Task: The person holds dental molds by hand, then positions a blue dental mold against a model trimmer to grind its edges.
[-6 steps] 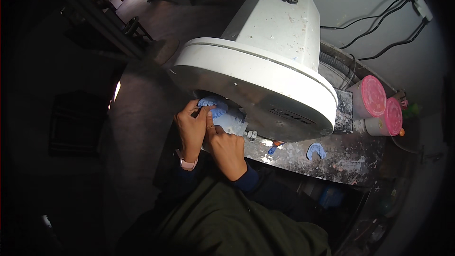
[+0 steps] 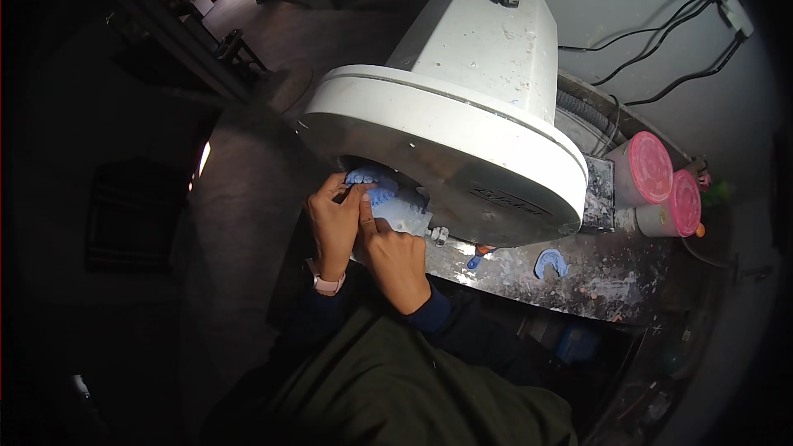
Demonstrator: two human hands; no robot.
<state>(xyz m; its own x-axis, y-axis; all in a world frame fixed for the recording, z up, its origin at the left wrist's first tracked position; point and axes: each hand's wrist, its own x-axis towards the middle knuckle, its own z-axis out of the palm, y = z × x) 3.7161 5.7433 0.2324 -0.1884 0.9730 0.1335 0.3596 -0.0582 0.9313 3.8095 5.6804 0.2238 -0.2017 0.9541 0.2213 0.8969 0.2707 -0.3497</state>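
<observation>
Next to nothing differs from the earlier frame: your hands sit in the same spot on the work, bench items unmoved. Nearest, your right hand (image 2: 396,258) comes in from below, back of hand up, index stretched forward to the cast, other fingers curled under; can't tell if they close on anything. Your left hand (image 2: 332,227) stands more upright beside it, thumb and fingers clamped on the blue dental cast (image 2: 382,195), wrist carrying a pink-strapped watch (image 2: 328,285). Cast is at the opening under the white round-housed machine (image 2: 446,116), over a pale plate (image 2: 405,216). Rightward on the bench (image 2: 603,281): blue horseshoe-shaped piece (image 2: 551,263), then two pink-lidded tubs (image 2: 648,167) beyond it
</observation>
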